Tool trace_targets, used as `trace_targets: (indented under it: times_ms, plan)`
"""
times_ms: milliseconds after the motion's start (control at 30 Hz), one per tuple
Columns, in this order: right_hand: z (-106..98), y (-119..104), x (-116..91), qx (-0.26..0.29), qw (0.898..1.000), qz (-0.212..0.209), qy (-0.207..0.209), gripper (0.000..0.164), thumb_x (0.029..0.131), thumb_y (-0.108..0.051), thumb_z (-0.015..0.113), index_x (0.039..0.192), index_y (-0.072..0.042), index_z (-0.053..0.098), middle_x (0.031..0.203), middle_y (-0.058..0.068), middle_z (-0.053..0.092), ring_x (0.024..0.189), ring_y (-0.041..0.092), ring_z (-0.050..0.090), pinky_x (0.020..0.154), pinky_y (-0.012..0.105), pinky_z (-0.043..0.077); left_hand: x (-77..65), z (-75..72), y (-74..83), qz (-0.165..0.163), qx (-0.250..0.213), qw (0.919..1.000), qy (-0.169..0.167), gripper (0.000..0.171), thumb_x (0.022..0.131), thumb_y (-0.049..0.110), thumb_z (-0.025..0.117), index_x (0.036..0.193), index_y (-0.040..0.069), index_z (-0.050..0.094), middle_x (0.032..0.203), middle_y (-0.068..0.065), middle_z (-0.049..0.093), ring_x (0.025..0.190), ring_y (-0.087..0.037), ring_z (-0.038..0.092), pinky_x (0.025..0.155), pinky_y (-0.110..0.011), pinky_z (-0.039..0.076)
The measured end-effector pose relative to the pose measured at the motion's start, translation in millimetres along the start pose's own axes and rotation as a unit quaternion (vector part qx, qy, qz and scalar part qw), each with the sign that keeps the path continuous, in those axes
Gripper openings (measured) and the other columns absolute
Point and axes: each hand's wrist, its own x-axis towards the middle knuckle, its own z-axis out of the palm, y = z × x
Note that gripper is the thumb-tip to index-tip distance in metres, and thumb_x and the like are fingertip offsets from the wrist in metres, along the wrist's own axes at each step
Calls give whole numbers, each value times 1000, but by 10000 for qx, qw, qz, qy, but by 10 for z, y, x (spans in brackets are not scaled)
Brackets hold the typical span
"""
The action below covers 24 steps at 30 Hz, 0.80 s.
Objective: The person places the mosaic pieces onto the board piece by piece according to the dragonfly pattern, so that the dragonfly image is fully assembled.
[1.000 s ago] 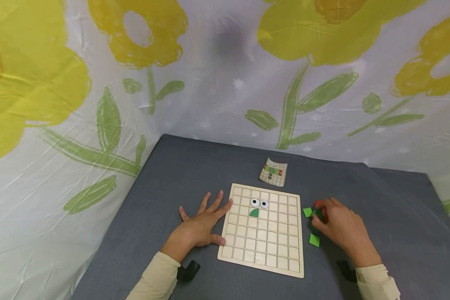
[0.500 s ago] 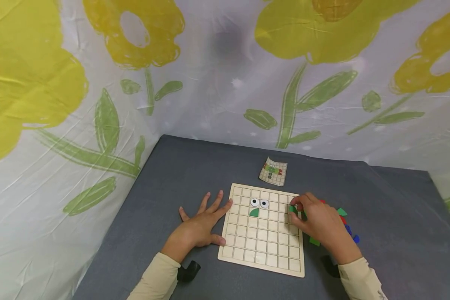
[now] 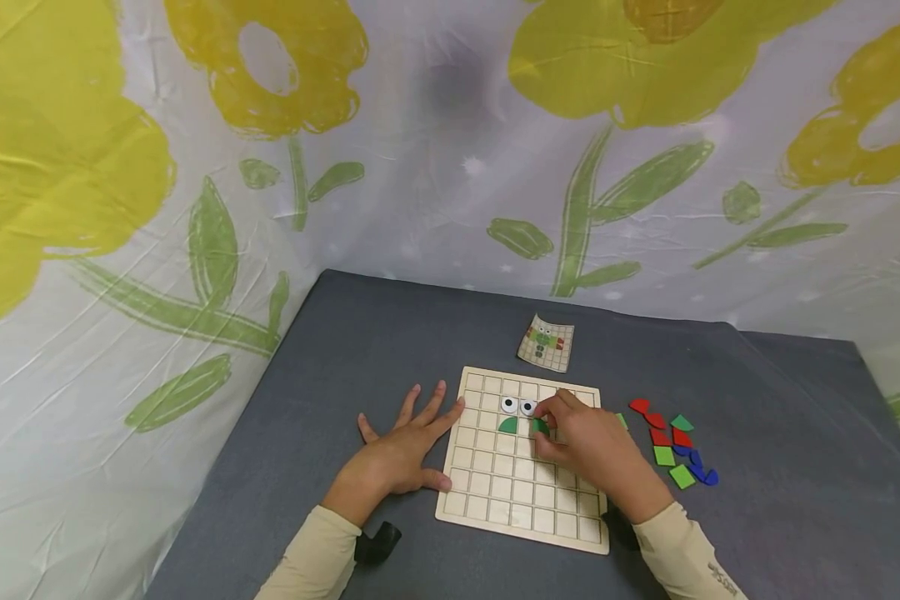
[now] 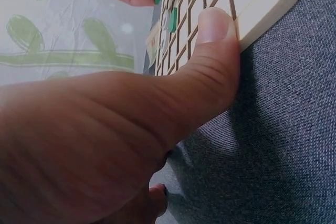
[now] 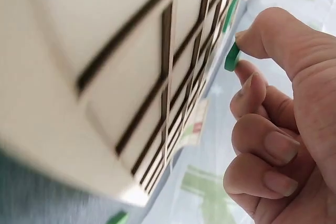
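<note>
Clock centred on the grid board [image 3: 487,500], twelve facing away from us.
Nine: left hand [image 3: 401,454], fingers spread, at the board's edge; side barred.
Three to four: right hand [image 3: 588,442], pinching a green piece [image 3: 542,426] above the squares, and its sleeve [image 3: 682,550]; approach obstructed.
Three, farther out: loose pieces [image 3: 664,456], scattered; we list them as obstacles.
Eleven to twelve: eye discs [image 3: 509,405] occupying squares.
Just past twelve: picture card [image 3: 546,343], a narrow strip between it and board.
Ten to eleven: open tabletop [image 3: 390,325], passable.
Six: bare squares, which we find reachable between both forearms.
</note>
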Motion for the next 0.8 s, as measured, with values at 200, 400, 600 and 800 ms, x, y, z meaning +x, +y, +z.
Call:
trace_targets:
  times_ms: [200, 400, 600, 800]
  plan:
    - [68, -68, 53, -32, 9999, -123, 18, 20, 90, -22, 79, 107, -11, 75, 96, -6, 65, 62, 0, 54, 50, 18, 42, 1, 0, 10, -46, 14, 10000, -62, 114, 81, 44, 87, 170, 41, 17, 178, 9, -5, 164, -29, -13, 104, -93, -8]
    - [88, -106, 94, -121, 9999, -90, -49, 20, 90, -23, 79, 106, -12, 75, 94, -6, 65, 62, 2, 54, 51, 20, 44, 11, 11, 6, -59, 53, 10000, -27, 114, 79, 44, 88, 170, 41, 18, 178, 9, -4, 164, -29, -12, 104, -93, -7]
    - [94, -126, 112, -171, 9998, -115, -47, 19, 89, -22, 80, 104, -12, 76, 93, -5, 65, 60, 2, 53, 50, 20, 44, 10, 12, 5, -44, 5, 10000, -5, 115, 79, 43, 88, 170, 41, 18, 178, 8, -4, 164, -30, -12, 103, -93, -8]
    - [99, -145, 130, -233, 9996, -61, -115, 18, 89, -23, 80, 103, -12, 76, 93, -4, 66, 60, 2, 53, 50, 21, 44, 8, 15, 1, -23, 7, 10000, 34, 115, 79, 43, 89, 170, 41, 19, 178, 7, -3, 164, -30, -11, 103, -94, -8]
